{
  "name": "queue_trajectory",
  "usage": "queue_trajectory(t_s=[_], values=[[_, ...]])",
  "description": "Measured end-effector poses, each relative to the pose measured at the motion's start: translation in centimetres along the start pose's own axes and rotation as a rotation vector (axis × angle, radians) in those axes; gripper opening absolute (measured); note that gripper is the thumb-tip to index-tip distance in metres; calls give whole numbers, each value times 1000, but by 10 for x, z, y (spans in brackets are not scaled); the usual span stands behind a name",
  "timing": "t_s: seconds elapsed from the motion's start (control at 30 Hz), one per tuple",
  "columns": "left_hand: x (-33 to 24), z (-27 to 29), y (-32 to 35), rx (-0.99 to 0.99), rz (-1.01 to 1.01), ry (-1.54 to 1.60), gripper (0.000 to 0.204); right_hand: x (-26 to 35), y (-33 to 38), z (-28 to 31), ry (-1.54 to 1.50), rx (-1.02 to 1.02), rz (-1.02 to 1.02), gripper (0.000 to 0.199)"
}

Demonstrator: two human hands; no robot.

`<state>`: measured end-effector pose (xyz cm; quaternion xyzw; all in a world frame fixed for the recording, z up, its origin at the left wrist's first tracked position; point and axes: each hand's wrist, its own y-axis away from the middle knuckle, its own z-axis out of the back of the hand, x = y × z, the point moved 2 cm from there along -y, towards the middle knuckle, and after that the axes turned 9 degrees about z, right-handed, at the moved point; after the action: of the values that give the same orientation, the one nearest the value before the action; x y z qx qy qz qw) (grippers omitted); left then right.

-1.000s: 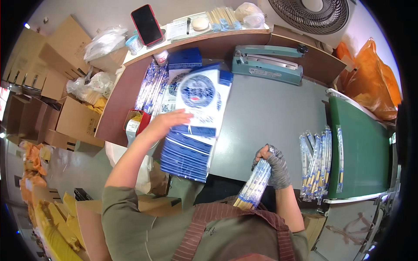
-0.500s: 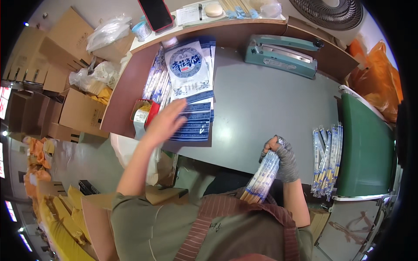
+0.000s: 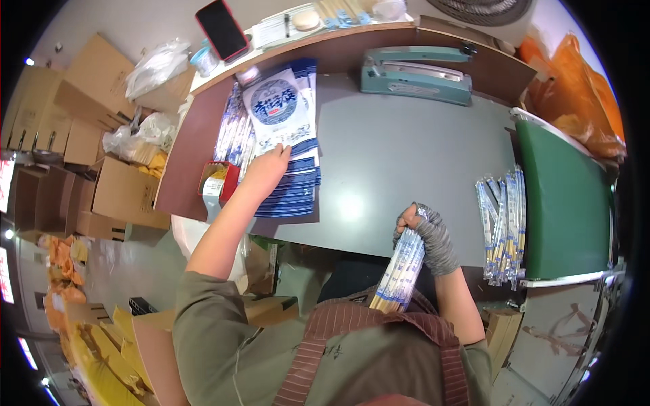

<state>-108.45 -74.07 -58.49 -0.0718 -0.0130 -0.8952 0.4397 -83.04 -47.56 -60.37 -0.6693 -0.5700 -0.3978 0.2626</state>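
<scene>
Gripped upright in my right hand [image 3: 428,233], in a grey fingerless glove, is a bundle of wrapped chopsticks [image 3: 401,274] in clear, blue-printed sleeves. It hangs over the table's near edge, close to my apron. At the left side of the table, my bare left hand [image 3: 269,169] has its fingers closed on the lower edge of a white-and-blue printed plastic bag [image 3: 281,105]. That bag tops a fanned stack of similar bags [image 3: 291,196] with blue edges. Beside the stack lie more wrapped chopsticks [image 3: 230,132].
Further wrapped chopsticks [image 3: 502,227] lie at the table's right, next to a green panel [image 3: 565,203]. A teal bag sealer [image 3: 416,76] stands at the back. Left of the bags sits a red box [image 3: 227,177]. The shelf holds a phone [image 3: 222,30]; cardboard boxes [image 3: 128,193] stand left.
My left hand has moved up and right onto the top bag, its spread fingers now closed at the bag's edge. My right hand still holds the chopsticks. The view has shifted slightly.
</scene>
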Motion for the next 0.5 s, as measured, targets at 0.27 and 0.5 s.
queue_trajectory(t_s=[0.27,0.5], values=[[20,-1,-45,-245,-24,530,43,6,11,12,5,18,12,17],[7,-63,-128,-593,573,314,52,10,10,14,53,4,27,19]])
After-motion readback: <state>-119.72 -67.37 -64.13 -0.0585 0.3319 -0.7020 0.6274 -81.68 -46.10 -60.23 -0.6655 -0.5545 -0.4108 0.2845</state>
